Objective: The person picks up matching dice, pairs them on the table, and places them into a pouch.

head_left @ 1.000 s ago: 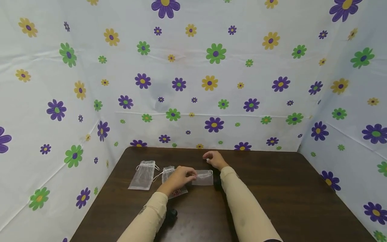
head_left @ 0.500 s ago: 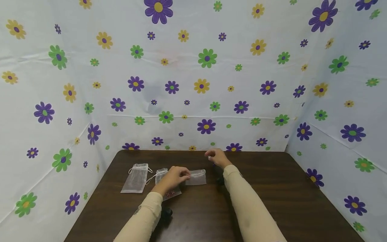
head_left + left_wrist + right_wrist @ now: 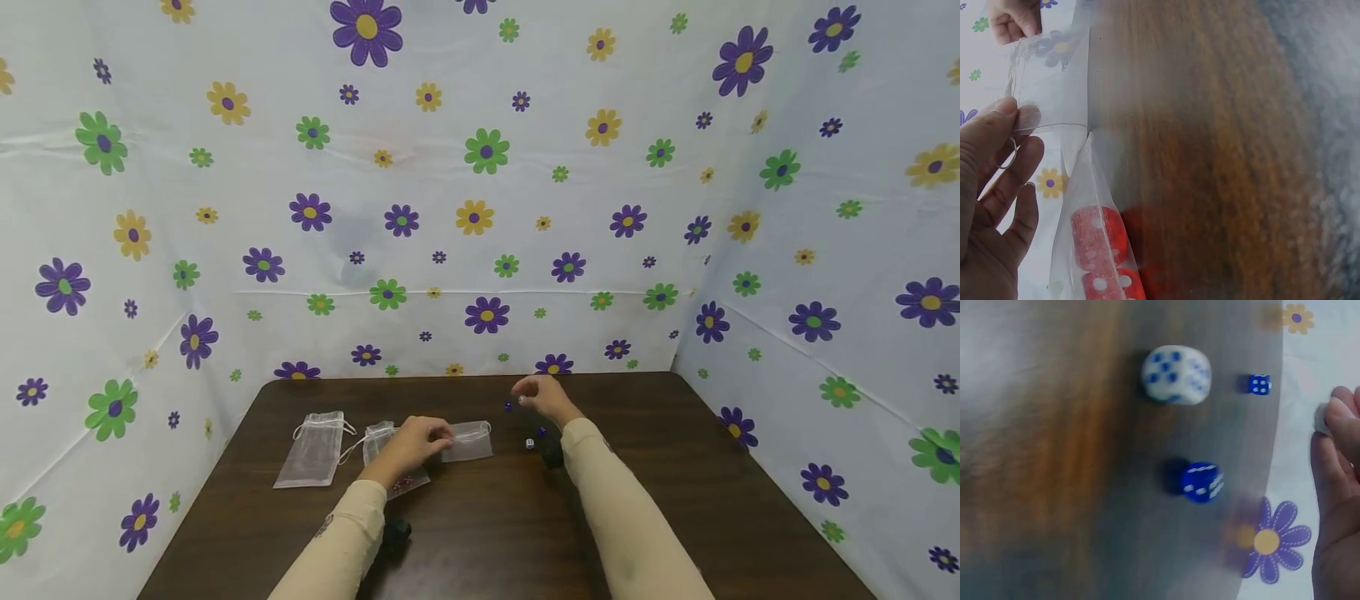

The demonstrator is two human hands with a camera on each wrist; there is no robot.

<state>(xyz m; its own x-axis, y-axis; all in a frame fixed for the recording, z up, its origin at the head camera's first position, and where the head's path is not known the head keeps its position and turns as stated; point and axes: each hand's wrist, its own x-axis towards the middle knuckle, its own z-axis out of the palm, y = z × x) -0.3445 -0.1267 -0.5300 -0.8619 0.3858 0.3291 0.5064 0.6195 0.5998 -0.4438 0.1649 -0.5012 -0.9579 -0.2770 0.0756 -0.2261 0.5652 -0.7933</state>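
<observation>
My left hand (image 3: 411,448) pinches the edge of a sheer white organza pouch (image 3: 468,442) between thumb and fingers. Below that hand in the left wrist view, a second sheer pouch (image 3: 1072,187) holds red dice (image 3: 1099,234). My right hand (image 3: 547,398) pinches a small white die (image 3: 1322,419) between thumb and finger; the fingers partly cover it. Loose on the table near the right hand are a white die with blue pips (image 3: 1177,375), a blue die (image 3: 1202,482) and another blue die (image 3: 1260,384).
A third organza pouch (image 3: 311,450) with a drawstring lies flat at the left of the dark wooden table (image 3: 480,533). Flowered white cloth (image 3: 420,167) hangs behind the table and along both sides.
The head view has turned right. My right hand, holding the white die, has moved right, away from the pouch, and loose dice now show beside its wrist. My left hand keeps its pinch.
</observation>
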